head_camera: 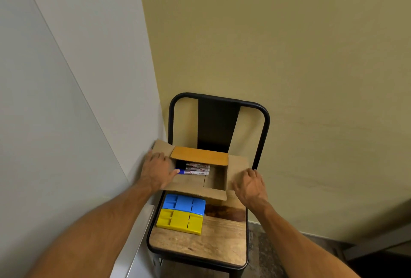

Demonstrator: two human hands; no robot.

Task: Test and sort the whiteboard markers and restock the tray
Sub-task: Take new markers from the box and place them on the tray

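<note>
Head view: markers point(196, 169) lie crosswise in box point(216, 181), caps left; both hands' fingers spread on flaps.

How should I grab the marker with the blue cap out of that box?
Probably pinch the white barrel of the blue-capped marker from above. It lies flat, nearest of the markers at the left of the open cardboard box, with bare floor on its near side for a finger. The left hand touches the cap end, so the middle is freer.
</note>
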